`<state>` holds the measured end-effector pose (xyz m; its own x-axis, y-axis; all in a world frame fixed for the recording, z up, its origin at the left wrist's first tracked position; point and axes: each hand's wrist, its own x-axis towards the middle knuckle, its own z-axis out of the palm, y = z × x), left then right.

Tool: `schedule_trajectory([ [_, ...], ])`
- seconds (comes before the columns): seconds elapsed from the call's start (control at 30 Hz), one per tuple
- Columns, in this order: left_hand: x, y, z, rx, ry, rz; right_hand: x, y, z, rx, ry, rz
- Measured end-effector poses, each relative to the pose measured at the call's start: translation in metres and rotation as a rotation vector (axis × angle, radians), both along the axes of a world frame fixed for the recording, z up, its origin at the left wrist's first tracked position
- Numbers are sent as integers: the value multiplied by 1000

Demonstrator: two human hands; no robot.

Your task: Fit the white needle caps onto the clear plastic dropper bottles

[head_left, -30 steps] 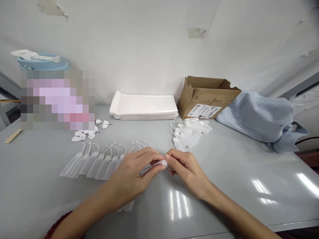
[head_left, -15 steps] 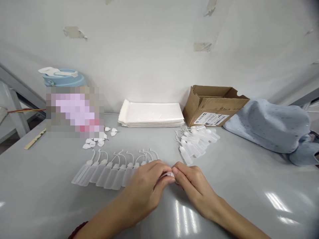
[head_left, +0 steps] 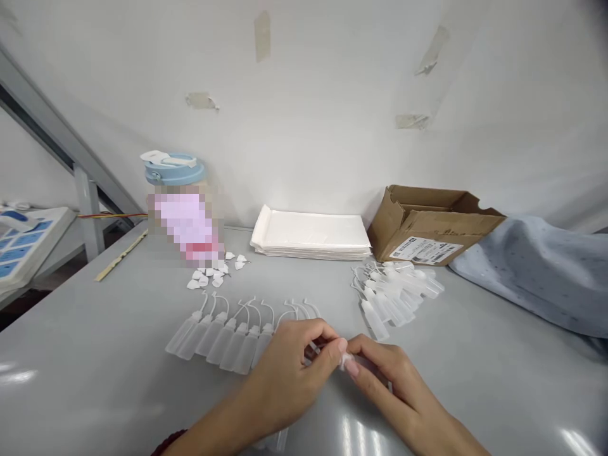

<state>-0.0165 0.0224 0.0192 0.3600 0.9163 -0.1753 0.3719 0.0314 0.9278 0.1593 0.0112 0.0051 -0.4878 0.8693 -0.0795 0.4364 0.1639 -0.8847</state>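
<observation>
My left hand [head_left: 297, 367] and my right hand [head_left: 394, 383] meet above the grey table, both closed in a pinch. Between their fingertips is the white neck of a small plastic bottle [head_left: 346, 361]; its translucent body is mostly hidden under my right hand. A thin strap curves by the left fingers. Left of my left hand lies a row of translucent squeeze bottles [head_left: 228, 342] with white necks and thin looped straps. Another bottle [head_left: 279, 439] shows partly below my left wrist. To the right rests a loose pile of similar bottles [head_left: 394, 294].
Small white caps [head_left: 209, 273] lie at the back left, by a blurred tumbler with a blue lid [head_left: 175, 170]. White padded envelopes [head_left: 313, 234] are stacked along the wall. A cardboard box [head_left: 432, 221] and blue cloth [head_left: 532, 272] are at right.
The view has shifted, so the tabletop things appear farther right and lower. My fingers have changed their grip around the neck, and more of the held bottle shows under my right hand.
</observation>
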Motion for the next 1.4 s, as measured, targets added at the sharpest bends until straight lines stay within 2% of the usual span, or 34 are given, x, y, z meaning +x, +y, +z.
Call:
schedule_trajectory([
  [0.17,-5,4,3,-116,-51,-44,1,1,0,-11,6,11],
  [0.33,-4,0,-3,-138,-99,-108,1,-1,-5,-24,35,-18],
  [0.4,-2,-3,-6,-16,-74,-126,0,-1,-6,-61,27,-39],
  [0.53,-1,-7,-11,380,13,-202,0,0,-5,-163,74,-72],
  [0.6,-1,-7,-11,431,18,-225,0,0,-6,-168,91,-77],
  [0.8,0,-5,-6,234,52,-145,1,1,-14,-23,37,-51],
  [1.07,-1,-4,-16,373,8,-204,2,1,-16,-146,140,-92],
  [1.2,0,-3,-16,316,1,-182,3,1,-13,-129,163,-94],
  [1.3,-1,-2,-13,237,-23,-137,5,1,-9,-100,201,-100],
  [1.4,-3,0,-9,163,-62,-19,9,2,-5,-59,228,-161],
])
